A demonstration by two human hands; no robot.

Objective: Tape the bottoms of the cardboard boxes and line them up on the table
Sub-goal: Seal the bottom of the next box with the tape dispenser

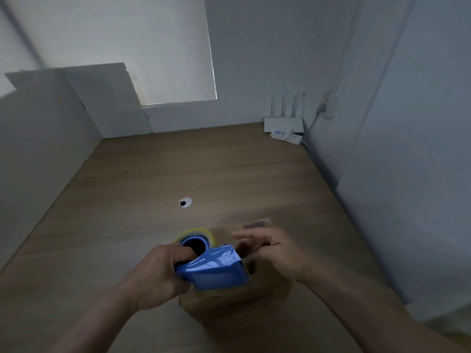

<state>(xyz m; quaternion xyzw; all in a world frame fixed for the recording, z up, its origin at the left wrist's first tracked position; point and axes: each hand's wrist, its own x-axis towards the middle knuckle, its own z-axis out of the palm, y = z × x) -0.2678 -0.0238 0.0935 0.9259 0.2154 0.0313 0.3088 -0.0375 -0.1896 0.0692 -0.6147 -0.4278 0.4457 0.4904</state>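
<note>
Cardboard box (242, 301): set on the near part of the tabletop (178, 169), between the two forearms; its brown top face is largely covered by the hands, and a printed label is seen at its far right corner.

Tape dispenser (216, 268): blue, held just above the box top, its cutter end turned to the right; a roll of yellowish tape (204, 231) is mounted at its far end.

Left hand (158, 273): wrapped round the dispenser's handle, with the fingers curled into and about the blue body.

Right hand (275, 253): held over the right part of the box, just beside the dispenser's cutter end; the fingers are loosely spread and partly bent, and nothing is seen gripped between them.

Cable hole (185, 202): a round grommet is set in the tabletop, beyond the box.

Far right corner: a white router (283, 123) is stood against the wall, with a power strip (285, 136) just in front.

Far left: white boards (109, 103) are leaned against the wall.
</note>
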